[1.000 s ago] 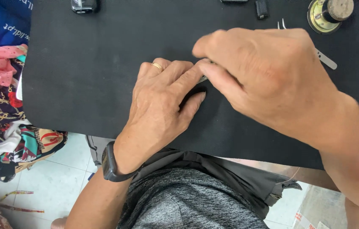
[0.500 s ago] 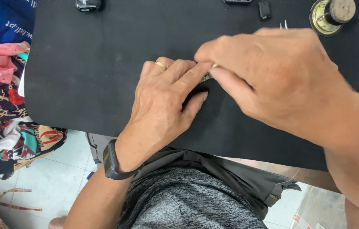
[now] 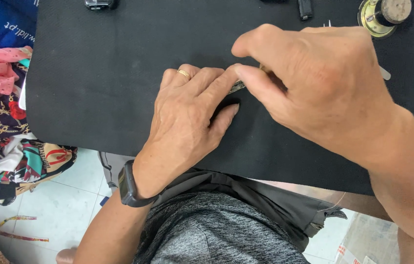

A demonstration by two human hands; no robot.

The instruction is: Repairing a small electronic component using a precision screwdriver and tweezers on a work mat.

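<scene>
At frame centre the left hand (image 3: pixel 187 117) lies flat on the black mat (image 3: pixel 99 88), forefinger pinning a small metal piece (image 3: pixel 238 86). The right hand (image 3: pixel 314 83) pinches together on that piece's other end. The piece is tiny and mostly hidden; too much push could flick it away or jab the pinning fingertip.

We saw a blue bag (image 3: pixel 1 22) with white lettering lying just left of the black mat (image 3: pixel 119 73), at its far corner. A cardboard box (image 3: pixel 368 242) with a red-and-white label sat below the mat's near right edge.
</scene>
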